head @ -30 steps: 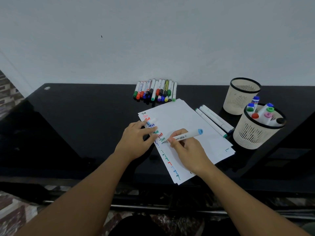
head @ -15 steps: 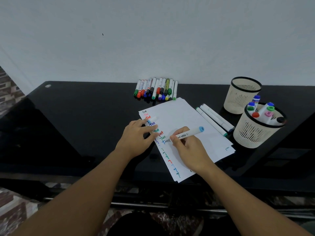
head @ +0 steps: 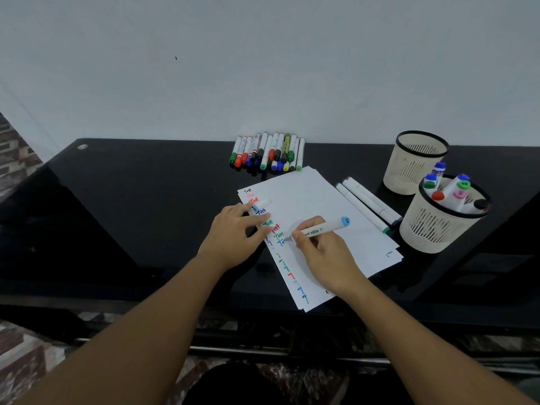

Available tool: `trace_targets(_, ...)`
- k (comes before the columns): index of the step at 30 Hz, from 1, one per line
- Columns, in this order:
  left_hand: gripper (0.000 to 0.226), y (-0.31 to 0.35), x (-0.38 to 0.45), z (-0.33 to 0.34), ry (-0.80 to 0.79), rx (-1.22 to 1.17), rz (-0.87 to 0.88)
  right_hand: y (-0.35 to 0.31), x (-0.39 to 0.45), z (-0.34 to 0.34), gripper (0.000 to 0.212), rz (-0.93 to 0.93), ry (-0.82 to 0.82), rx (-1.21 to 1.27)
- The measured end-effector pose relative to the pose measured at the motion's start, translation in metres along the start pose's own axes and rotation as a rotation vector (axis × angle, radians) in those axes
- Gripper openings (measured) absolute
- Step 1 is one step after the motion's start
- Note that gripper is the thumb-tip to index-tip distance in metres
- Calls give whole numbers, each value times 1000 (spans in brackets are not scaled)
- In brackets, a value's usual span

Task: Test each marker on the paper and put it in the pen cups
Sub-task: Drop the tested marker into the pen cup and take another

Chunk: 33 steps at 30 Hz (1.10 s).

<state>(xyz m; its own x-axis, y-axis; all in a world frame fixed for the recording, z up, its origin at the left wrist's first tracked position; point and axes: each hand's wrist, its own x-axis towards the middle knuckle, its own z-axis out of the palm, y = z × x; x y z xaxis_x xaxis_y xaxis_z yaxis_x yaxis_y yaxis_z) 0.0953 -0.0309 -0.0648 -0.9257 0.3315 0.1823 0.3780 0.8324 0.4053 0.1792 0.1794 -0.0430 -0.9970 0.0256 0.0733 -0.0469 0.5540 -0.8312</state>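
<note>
White paper [head: 315, 206] lies on the black table with coloured test marks down its left edge. My right hand [head: 324, 255] grips a white marker with a light-blue end [head: 324, 228], its tip touching the paper beside the marks. My left hand [head: 233, 235] rests on the paper's left edge and pinches a small white cap [head: 261, 204] between its fingers. Two beige pen cups stand at the right: the near cup [head: 432, 229] holds several markers, the far cup [head: 415, 165] looks empty.
A row of several capped markers [head: 268, 153] lies at the back by the wall. Three white markers [head: 368, 204] lie between the paper and the cups. The table's front edge [head: 263, 311] runs just below the paper.
The marker tip has shifted slightly along the paper next to the blue mark. My left hand stays in place on the paper's edge.
</note>
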Motion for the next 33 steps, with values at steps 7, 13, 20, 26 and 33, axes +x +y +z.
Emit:
trace_targets(7,41,0,0,0,-6,5,3,-1,0,-1,10,14,12,17)
trace_targets(13,41,-1,-1,0,1,4,6,-2,0,0,13,-1,19,-14)
trace_targets(20,40,0,0,0,8,12,13,-5,-2,-1,13,14,4,33)
trace_targets(26,66,-2,-3,1,85,-137,-1,1,-2,-1,6,-20,102,166)
trace_targets(33,47,-1,1,2,141,-75,-100,8,-3,-2,19,-89,70,174)
